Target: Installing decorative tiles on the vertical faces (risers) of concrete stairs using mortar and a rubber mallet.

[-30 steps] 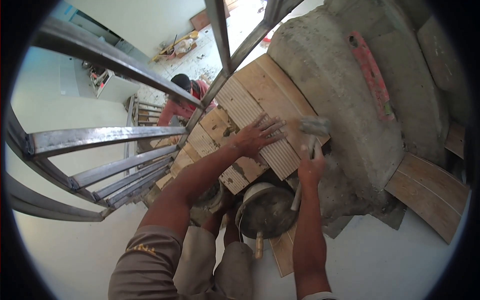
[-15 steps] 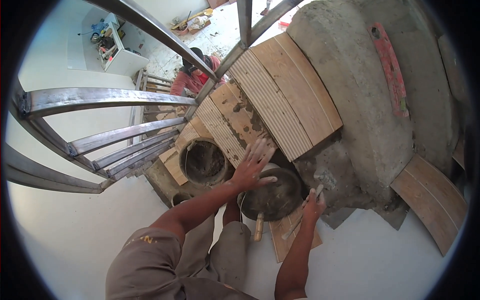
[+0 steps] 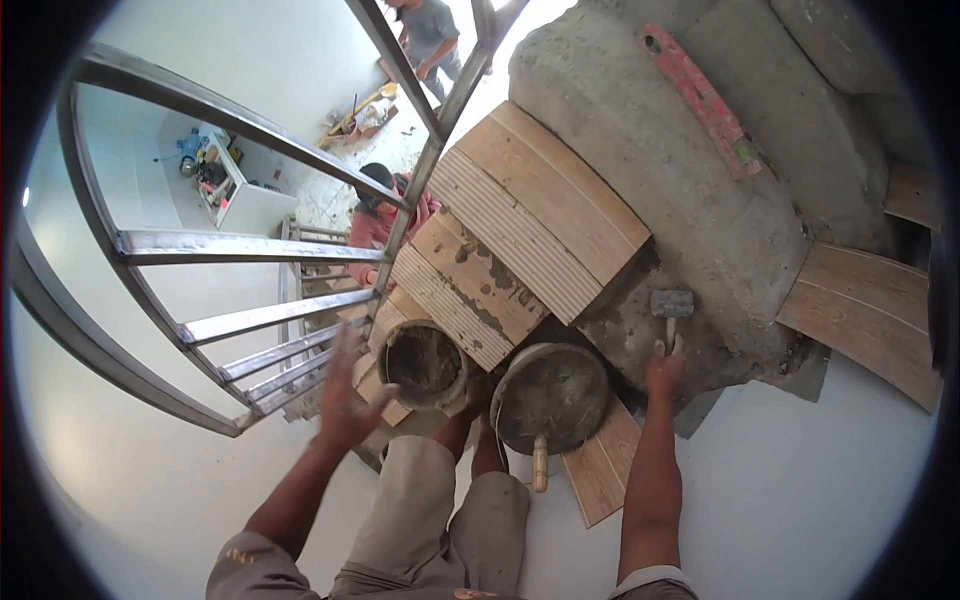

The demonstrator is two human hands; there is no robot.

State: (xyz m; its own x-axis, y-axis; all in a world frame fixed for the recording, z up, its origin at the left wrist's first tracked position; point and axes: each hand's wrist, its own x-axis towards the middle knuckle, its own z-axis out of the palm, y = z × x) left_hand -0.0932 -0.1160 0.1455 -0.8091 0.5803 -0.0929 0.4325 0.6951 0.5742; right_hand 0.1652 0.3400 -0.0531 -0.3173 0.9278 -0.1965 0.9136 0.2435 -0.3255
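My right hand [image 3: 665, 365] grips a mallet [image 3: 671, 303] with a grey head, over rough concrete just below the laid tiles. My left hand [image 3: 350, 400], motion-blurred, has spread fingers and is raised beside a bucket of dark mortar [image 3: 425, 360] near the railing. A wide dark pan [image 3: 550, 390] with a wooden-handled tool [image 3: 540, 460] sits between my hands. Wood-look tiles [image 3: 555, 190], ribbed strips [image 3: 510, 235] and a mortar-spotted tile [image 3: 450, 255] form the stair surface ahead. A loose wooden-look piece [image 3: 600, 470] lies beside the pan.
A metal railing [image 3: 250, 245] curves along the left. A person in red [image 3: 370, 235] works beyond it; another in grey [image 3: 430, 40] stands farther below. A red bar [image 3: 700, 100] rests on bare concrete steps [image 3: 600, 90]. More loose tiles [image 3: 860, 320] lie at right.
My left hand has moved off the tiles leftward toward the railing. The mallet has come off the tile to the concrete below it. The person in grey has come into view.
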